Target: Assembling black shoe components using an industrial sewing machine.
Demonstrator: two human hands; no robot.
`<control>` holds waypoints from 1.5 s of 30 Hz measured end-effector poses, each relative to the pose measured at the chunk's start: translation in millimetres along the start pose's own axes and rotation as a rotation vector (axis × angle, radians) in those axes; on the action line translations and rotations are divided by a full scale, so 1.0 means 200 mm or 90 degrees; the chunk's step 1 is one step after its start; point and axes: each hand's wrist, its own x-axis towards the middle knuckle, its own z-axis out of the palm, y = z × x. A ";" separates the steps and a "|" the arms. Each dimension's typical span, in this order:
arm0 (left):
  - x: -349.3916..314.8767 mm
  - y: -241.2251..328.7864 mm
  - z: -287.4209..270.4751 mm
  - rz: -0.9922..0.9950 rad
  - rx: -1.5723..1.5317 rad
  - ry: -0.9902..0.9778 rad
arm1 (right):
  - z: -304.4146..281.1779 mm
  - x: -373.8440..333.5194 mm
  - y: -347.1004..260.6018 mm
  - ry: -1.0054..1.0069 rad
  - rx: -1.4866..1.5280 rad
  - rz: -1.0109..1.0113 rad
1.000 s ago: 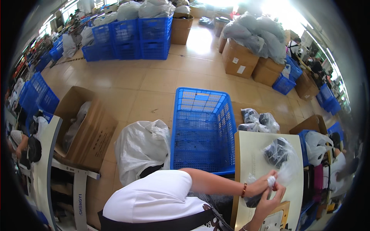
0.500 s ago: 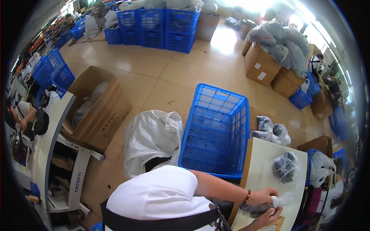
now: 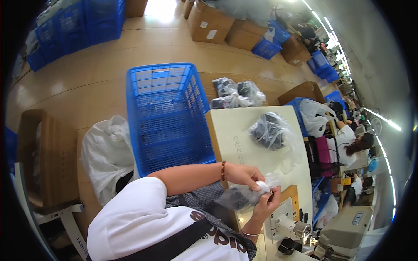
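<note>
At the edge of the white tabletop [image 3: 235,124], I hold a clear plastic bag [image 3: 237,198] with dark contents. My left hand [image 3: 244,176], below a beaded bracelet, pinches the bag's gathered, twisted neck. Closed on the same neck from the other side is my right hand [image 3: 266,203], with a thin bangle at its wrist. The filled part of the bag hangs to the left of my fingers. Farther up the tabletop lies a second clear bag [image 3: 272,132] of dark items, its loose plastic end spreading toward my hands.
A large blue crate [image 3: 163,117] stands left of the table, beside a white woven sack [image 3: 106,152]. Several filled bags [image 3: 237,93] sit beyond the table. A sewing machine [image 3: 294,226] is close to my right hand. A co-worker [image 3: 348,141] sits at the right.
My view has swung to the right, so the table and crate appear farther left and the sewing machine shows. Both hands still grip the bag's neck.
</note>
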 end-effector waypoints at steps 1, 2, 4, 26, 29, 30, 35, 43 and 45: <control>0.02 0.00 0.01 -0.002 -0.008 0.018 | 0.01 0.01 0.00 0.027 0.005 0.000; 0.04 0.00 0.02 0.006 -0.016 -0.001 | 0.02 0.02 -0.01 0.064 0.016 0.008; 0.08 -0.03 0.10 -0.045 0.160 0.247 | 0.03 0.03 -0.01 0.051 -0.059 -0.015; 0.10 0.03 0.01 -0.038 -0.103 -0.026 | -0.01 0.04 -0.08 0.104 -0.126 0.065; 0.08 0.07 -0.01 -0.013 0.123 -0.101 | 0.01 0.05 -0.06 0.086 -0.138 0.024; 0.06 0.08 -0.01 -0.049 0.111 -0.107 | 0.02 0.05 -0.04 0.089 -0.143 0.007; -0.01 0.07 0.00 0.093 0.248 -0.054 | 0.08 0.07 0.00 0.115 0.034 0.015; -0.07 0.19 -0.16 0.130 0.074 -0.046 | 0.02 0.12 0.07 -0.075 0.041 0.062; -0.11 0.35 -0.25 0.081 -0.047 0.078 | 0.07 0.12 0.13 -0.007 0.089 0.074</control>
